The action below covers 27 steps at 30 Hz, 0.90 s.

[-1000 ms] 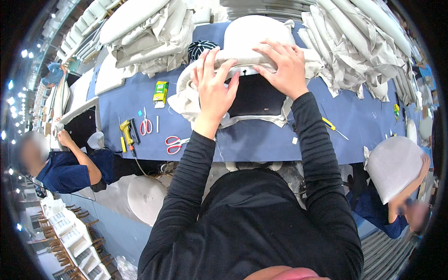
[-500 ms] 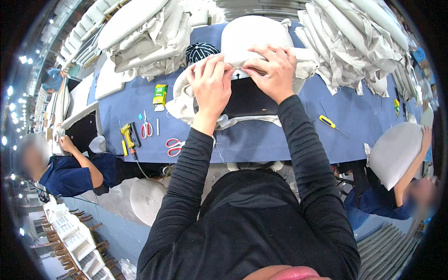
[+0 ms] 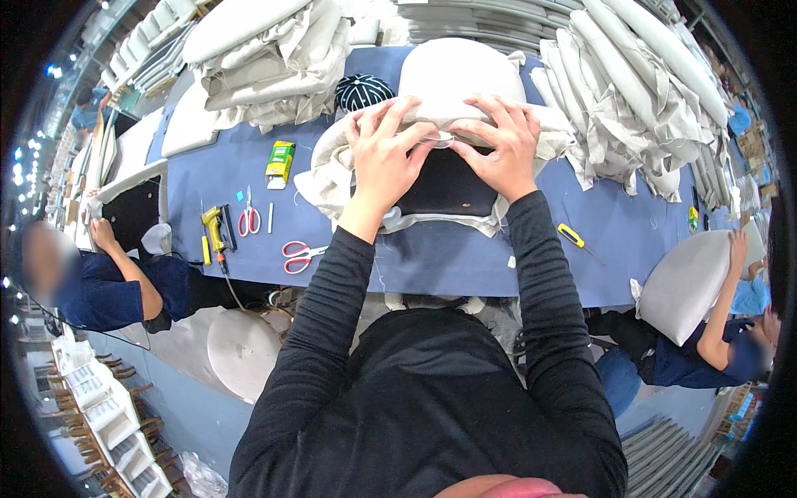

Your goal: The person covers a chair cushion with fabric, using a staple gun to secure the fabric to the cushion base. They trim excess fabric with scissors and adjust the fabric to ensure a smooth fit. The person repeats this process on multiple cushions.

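A padded chair part covered in light beige fabric (image 3: 459, 70) lies before me, with a black underside panel (image 3: 444, 187) showing in its middle. My left hand (image 3: 388, 158) pinches the pale fabric edge above that panel, thumb and fingers close together. Beside it, my right hand (image 3: 504, 149) grips the same edge from the other side, fingers bent over the padding. Between my thumbs a short pale strip of the edge shows. Loose fabric (image 3: 325, 178) bunches out to the left. What lies under my fingertips is hidden.
Red-handled scissors (image 3: 300, 256), a yellow-green air tool (image 3: 214, 231) and a green-yellow box (image 3: 281, 163) lie left on the blue table (image 3: 448, 261); a yellow screwdriver (image 3: 573, 236) lies right. Fabric piles (image 3: 266, 70) stand behind. People work at both sides, one holding a cushion (image 3: 685, 282).
My hands have drawn slightly closer together at the edge. The white patch with a dark mark between them is now covered. The whole view has shifted a little.
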Motion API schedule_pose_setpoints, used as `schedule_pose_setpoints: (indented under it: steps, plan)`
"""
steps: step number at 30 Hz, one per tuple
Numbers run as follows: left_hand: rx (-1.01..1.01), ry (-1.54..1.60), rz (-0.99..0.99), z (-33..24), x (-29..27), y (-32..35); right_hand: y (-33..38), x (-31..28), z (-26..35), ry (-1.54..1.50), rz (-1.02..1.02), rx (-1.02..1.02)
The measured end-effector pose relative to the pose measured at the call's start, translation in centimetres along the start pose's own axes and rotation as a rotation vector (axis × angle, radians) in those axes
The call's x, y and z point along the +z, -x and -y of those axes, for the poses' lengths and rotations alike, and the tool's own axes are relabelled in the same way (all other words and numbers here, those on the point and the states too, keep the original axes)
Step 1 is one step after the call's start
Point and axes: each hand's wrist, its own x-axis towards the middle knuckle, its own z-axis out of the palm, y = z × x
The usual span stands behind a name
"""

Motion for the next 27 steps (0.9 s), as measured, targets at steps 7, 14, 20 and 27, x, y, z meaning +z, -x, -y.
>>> schedule_pose_setpoints:
  steps: [7, 14, 20, 27]
  plan:
    - [0.0, -0.039, 0.001, 0.6, 0.2, -0.4, -0.2, 1.1, 0.8, 0.042, -0.056, 0.038]
    - [0.046, -0.09, -0.066, 0.8, 1.0, -0.5, -0.1, 2.2, 0.1, -0.126, -0.157, 0.165]
    - [0.009, -0.092, -0.074, 1.5, 2.1, -0.2, -0.6, 0.7, 1.2, 0.0, -0.046, 0.035]
    - [0.058, -0.003, -0.056, 1.8, 1.1, -0.7, 0.1, 2.3, 0.3, 0.047, -0.093, 0.046]
